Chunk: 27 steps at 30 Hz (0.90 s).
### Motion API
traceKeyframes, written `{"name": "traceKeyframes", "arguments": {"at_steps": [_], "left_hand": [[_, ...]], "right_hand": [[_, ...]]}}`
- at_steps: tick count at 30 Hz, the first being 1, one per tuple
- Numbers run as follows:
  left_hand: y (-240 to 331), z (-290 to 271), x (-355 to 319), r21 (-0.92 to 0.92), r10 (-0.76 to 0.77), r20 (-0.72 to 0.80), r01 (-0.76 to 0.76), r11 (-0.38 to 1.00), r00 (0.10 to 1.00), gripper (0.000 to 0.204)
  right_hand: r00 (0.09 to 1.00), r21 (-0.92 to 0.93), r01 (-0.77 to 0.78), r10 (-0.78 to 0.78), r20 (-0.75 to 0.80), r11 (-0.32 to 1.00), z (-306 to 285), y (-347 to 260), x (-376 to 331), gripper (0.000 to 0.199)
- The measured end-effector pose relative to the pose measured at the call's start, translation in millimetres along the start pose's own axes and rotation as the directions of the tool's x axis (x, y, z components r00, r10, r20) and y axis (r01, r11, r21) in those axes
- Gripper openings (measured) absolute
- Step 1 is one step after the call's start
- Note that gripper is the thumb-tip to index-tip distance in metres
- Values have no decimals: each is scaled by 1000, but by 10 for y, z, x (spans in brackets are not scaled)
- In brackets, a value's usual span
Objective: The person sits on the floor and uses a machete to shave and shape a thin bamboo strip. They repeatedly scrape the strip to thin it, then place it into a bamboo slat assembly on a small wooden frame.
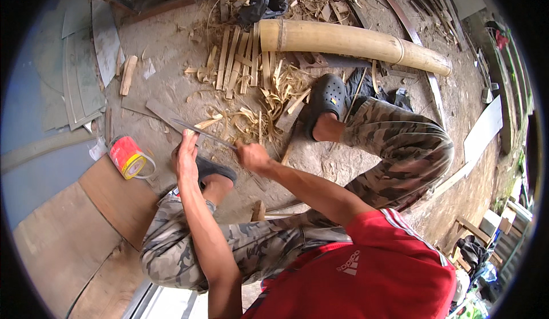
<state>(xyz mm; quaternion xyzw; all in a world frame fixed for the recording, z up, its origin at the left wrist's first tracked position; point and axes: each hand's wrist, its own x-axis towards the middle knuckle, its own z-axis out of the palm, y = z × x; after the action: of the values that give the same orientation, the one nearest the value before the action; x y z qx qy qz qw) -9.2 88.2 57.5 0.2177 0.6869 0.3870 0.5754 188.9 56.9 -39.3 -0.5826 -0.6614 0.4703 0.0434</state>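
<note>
A long narrow-bladed knife is in my right hand, its fingers wrapped round the handle end. The blade slants up to the left, past the fingertips of my left hand. That hand is closed with its fingers pressed together near the blade; what is pinched in it is too small to make out. A pale strip lies just beyond the blade. Curled bamboo shavings are heaped past my hands, beside several split bamboo strips.
A thick bamboo pole lies across the far side, near a black plastic bag. A red and yellow can sits at the left, beside brown boards. My feet in dark clogs flank the shavings.
</note>
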Motion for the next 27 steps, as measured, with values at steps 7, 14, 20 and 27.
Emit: {"name": "traceKeyframes", "arguments": {"at_steps": [7, 14, 20, 27], "left_hand": [[-92, 51, -41, 4, -32, 9, 32, 999, 999, 74], [-102, -10, -96, 27, -43, 37, 42, 999, 998, 72], [-245, -78, -177, -46, -24, 24, 25, 999, 999, 72], [-318, -86, -234, -100, 4, -68, -10, 995, 998, 68]], "right_hand": [[996, -10, -24, 25, 87, 1000, 107, 6, 55, 24], [995, 83, -23, 31, -98, 996, 279, 196, 231, 35], [979, 41, 172, -166, -121, 984, 134, -174, 48, 25], [985, 26, 158, -156, -68, 987, 74, -165, 98, 26]]}}
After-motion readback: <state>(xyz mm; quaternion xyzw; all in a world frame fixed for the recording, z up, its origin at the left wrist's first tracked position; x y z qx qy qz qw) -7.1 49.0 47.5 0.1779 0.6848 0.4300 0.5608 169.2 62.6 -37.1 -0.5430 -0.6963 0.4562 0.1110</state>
